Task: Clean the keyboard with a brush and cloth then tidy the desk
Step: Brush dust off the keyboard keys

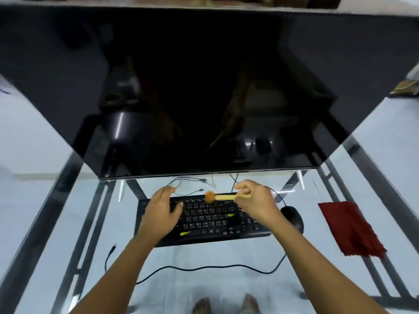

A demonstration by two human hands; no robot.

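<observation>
Right hand (256, 200) pinches the brush (225, 197); left hand (162, 208) rests flat, fingers relaxed, on the keyboard (208, 218) — hard strokes could skid it.

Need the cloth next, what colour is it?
Dark red; the cloth shows best in the head view.

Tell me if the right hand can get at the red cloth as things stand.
Probably yes: the red cloth lies uncovered on the glass desk, right of the mouse, but the right hand grips the brush.
</observation>
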